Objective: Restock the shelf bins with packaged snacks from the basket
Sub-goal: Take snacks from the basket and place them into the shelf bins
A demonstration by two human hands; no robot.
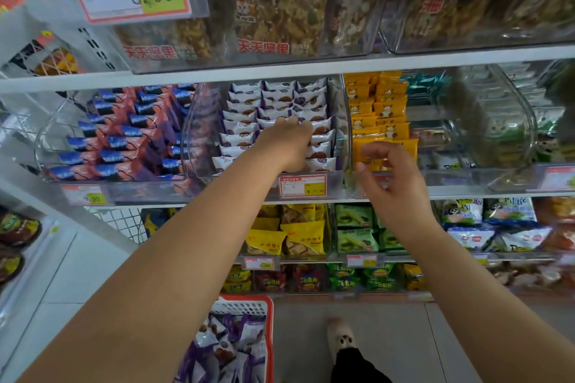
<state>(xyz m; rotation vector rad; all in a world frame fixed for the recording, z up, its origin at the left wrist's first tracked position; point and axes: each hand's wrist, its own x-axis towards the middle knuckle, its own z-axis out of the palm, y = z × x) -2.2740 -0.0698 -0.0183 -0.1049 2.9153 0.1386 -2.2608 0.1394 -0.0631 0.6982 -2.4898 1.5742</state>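
Far to your left on the middle shelf sits a clear bin (pixel 46 149) filled with rows of blue-and-pink packets (pixel 115 137). Just to its right is the clear bin (pixel 340 121) you are working in, packed with three columns of white-and-purple packets (pixel 245 115) standing in tidy rows. Your left hand (pixel 291 144) reaches into this bin, knuckles up, fingers bent down over the middle and right columns. Their tips are hidden among the wrappers, so you cannot tell whether they pinch a packet or only press on the rows. The packets touch the hand at its front and right edge. A red-bordered price tag (pixel 302 186) hangs on the bin front, just below your wrist.

Down near the floor, beside your left forearm, the red-rimmed basket (pixel 269 336) holds a loose heap of the same purple-and-white snack packets (pixel 230 348).

To the right of the working bin, your right hand (pixel 395 183) hangs in front of the shelf edge, fingers loosely curled and holding nothing. It is just in front of the yellow packets (pixel 385 112) in the next bin, apart from the white-and-purple ones. Further right stand clear bins with pale green packets (pixel 497 130). Your shoe (pixel 340 339) shows on the floor below.
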